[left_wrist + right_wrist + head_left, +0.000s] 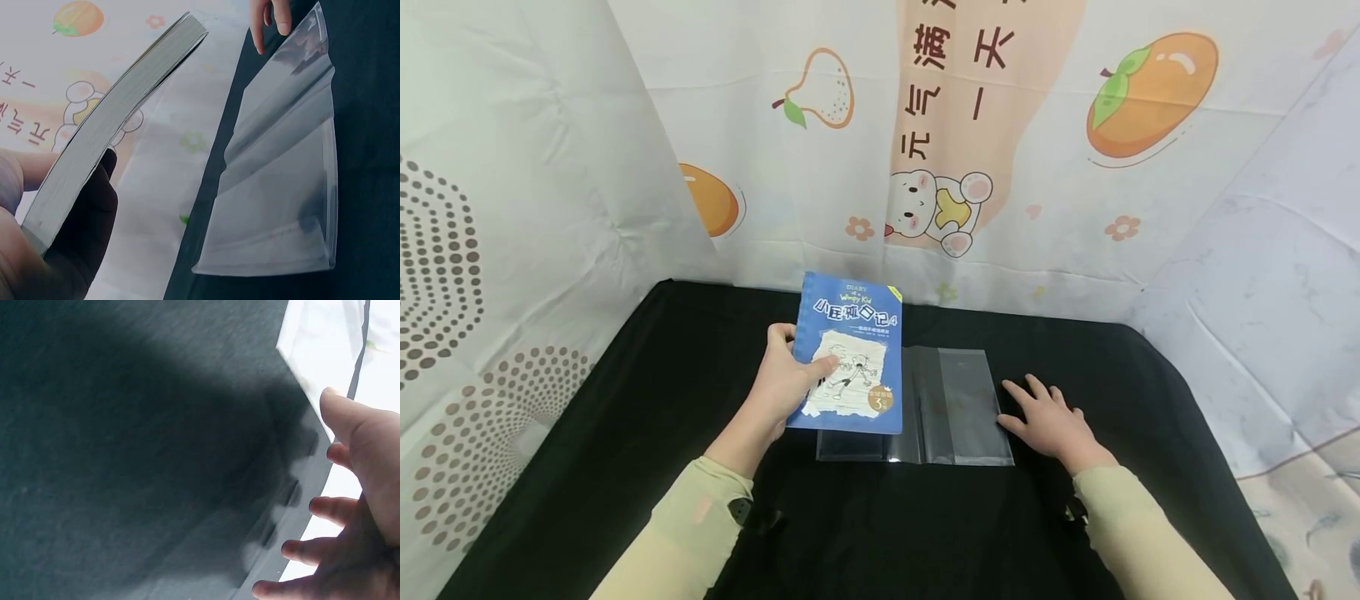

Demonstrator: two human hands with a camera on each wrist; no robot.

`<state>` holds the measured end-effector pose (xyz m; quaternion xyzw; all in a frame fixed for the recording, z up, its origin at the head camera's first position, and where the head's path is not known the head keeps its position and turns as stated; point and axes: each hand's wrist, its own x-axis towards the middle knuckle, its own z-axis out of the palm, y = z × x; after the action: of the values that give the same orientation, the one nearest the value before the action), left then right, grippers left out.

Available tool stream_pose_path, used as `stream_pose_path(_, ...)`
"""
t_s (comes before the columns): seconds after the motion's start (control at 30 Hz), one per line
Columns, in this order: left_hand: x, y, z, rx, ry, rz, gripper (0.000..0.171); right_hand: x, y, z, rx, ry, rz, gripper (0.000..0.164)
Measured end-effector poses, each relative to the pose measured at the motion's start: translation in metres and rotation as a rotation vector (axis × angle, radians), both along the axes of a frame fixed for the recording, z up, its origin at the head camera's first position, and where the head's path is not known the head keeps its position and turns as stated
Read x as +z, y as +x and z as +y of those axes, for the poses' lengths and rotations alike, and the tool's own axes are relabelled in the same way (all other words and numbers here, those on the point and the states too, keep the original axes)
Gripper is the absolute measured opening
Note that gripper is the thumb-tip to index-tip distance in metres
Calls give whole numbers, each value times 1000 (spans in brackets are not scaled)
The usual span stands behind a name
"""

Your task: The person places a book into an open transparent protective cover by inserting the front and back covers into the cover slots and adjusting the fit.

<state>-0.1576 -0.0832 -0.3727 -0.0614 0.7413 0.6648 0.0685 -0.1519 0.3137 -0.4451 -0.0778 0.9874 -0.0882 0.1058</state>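
My left hand (790, 379) grips a blue paperback book (857, 321) by its left edge, thumb across the front cover and fingers behind. In the left wrist view the book (119, 125) shows its page edges and is held up off the table. Under and to the right of it, a clear plastic book cover (966, 408) lies unfolded on the black cloth; the book hides part of its left half. My right hand (1045, 417) is just right of the cover's right edge, fingers spread and holding nothing. The right wrist view shows the same spread fingers (325, 550) above the cloth.
A black cloth (895, 533) covers the table. White curtains with printed fruit and a bear (932, 208) hang behind it, and pale sheets stand at the left (535, 208) and right (1285, 292) sides.
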Motion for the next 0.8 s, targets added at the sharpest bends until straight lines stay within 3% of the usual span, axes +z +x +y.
stream_pose_path(0.27,-2,-1,13,-5,20,-10,64,-6,1,9,-15,7,-64,66)
stream_pose_path(0.8,-16,-7,35,10,57,-49,64,-8,0,11,14,3,-58,64)
